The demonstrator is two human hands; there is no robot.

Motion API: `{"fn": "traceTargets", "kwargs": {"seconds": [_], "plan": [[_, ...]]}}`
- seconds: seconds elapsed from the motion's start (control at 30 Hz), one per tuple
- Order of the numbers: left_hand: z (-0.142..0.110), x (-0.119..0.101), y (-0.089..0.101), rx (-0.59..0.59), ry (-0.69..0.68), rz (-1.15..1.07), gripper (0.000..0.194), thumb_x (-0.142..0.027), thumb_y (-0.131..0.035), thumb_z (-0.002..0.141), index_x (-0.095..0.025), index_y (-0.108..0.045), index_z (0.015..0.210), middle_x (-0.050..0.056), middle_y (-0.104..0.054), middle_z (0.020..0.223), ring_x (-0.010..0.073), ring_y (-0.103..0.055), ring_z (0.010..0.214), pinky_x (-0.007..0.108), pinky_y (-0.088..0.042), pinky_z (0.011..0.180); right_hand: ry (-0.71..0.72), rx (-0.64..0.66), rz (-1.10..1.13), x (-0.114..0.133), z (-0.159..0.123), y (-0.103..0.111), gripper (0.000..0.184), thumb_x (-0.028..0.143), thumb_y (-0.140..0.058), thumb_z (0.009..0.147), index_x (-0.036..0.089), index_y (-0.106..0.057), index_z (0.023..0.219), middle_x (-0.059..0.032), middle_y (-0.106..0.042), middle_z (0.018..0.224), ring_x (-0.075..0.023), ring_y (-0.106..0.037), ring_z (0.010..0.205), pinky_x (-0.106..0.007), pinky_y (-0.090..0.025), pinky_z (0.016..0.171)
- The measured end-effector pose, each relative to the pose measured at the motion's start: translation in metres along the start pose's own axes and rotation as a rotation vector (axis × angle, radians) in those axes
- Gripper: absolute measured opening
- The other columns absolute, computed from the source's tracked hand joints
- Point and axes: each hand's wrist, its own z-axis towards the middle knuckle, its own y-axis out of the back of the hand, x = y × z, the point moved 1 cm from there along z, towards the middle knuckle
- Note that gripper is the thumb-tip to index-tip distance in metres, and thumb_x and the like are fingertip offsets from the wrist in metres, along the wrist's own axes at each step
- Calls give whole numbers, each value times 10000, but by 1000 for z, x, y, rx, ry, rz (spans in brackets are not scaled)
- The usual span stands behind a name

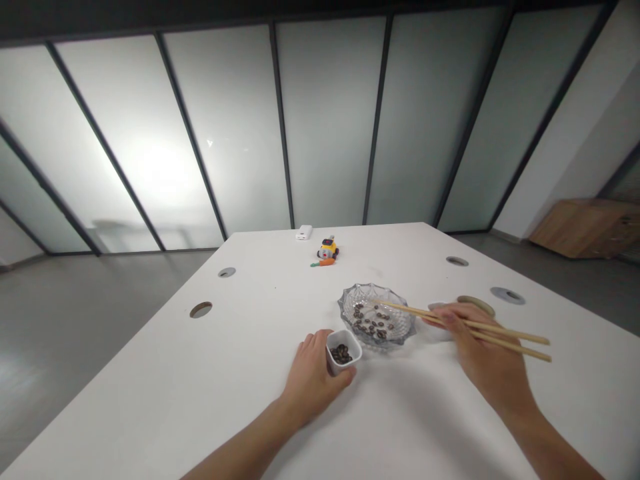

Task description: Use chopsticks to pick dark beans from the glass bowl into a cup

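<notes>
Left hand [313, 380] grips cup [343, 351]; right hand [483, 353], chopsticks [470, 327].

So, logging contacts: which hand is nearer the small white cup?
Left. The left hand wraps the small white cup; the right hand holds chopsticks beyond the glass dish.

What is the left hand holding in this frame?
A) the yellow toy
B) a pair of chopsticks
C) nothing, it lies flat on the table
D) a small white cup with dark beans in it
D: the left hand is wrapped around the small white cup of dark beans beside the glass dish, while the chopsticks are in the right hand.
</notes>
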Motion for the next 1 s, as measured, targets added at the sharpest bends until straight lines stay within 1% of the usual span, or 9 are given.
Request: {"fn": "traceTargets", "kwargs": {"seconds": [0.03,0.1,0.17,0.27,0.37,0.6,0.8,0.9,1.0], "plan": [[0,0,0,2,2,3,422,-341,-765,854,-243,-637,1244,77,-706,1233,308,-621,1185,411,-438,1039,93,16,-93,0,-1,0,320,535,-708,1029,260,-803,894,-50,-799,867,-226,-765,787,-370,-652,736],[-1,0,-1,0,3,10,408,-349,-758,858,-244,-637,1232,76,-707,1218,306,-624,1170,410,-443,1024,246,70,-132,-1,-3,-4,250,452,-706,1049,262,-792,910,-41,-807,878,-219,-764,804,-357,-634,761],[-1,1,-2,-11,-7,15,386,-356,-746,863,-243,-635,1216,75,-710,1202,303,-626,1152,412,-445,1015,310,138,-111,-2,-8,-10,186,389,-710,1056,265,-781,938,-26,-806,877,-207,-762,793,-340,-627,760],[-1,2,-3,-17,-33,16,367,-355,-738,863,-240,-632,1195,77,-712,1202,302,-627,1151,415,-444,1019,323,174,-87,-3,-15,-19,135,351,-706,1061,257,-771,989,-32,-808,917,-206,-774,823,-330,-628,775],[-2,4,-4,-23,-38,22,368,-354,-734,863,-244,-628,1197,77,-715,1203,301,-630,1150,411,-447,1012,301,213,-67,-5,-20,-25,145,359,-693,1070,255,-764,998,-37,-794,927,-206,-774,835,-322,-626,774],[-3,1,-1,-25,-33,20,363,-350,-729,853,-246,-627,1186,78,-720,1206,292,-629,1141,409,-456,1007,207,282,-50,-7,-21,-25,225,421,-661,1079,255,-761,964,-48,-771,919,-209,-761,822,-319,-620,758],[-4,-1,-1,-20,-22,16,381,-347,-729,856,-239,-626,1207,83,-717,1217,292,-623,1153,414,-454,1025,247,333,-62,-4,-20,-26,227,397,-641,1086,254,-749,947,-59,-765,913,-229,-764,830,-337,-628,770],[-3,-1,-1,-19,-22,14,381,-336,-732,854,-238,-632,1208,79,-718,1215,290,-623,1154,409,-451,1022,248,332,-73,-5,-20,-26,230,393,-635,1088,259,-753,943,-62,-771,921,-236,-770,842,-342,-630,770],[-3,0,-1,-22,-23,13,377,-337,-734,853,-239,-639,1204,75,-720,1201,290,-628,1145,398,-450,1006,257,280,-79,-5,-20,-25,205,386,-657,1078,261,-758,952,-56,-779,931,-230,-773,848,-334,-630,773]]}}
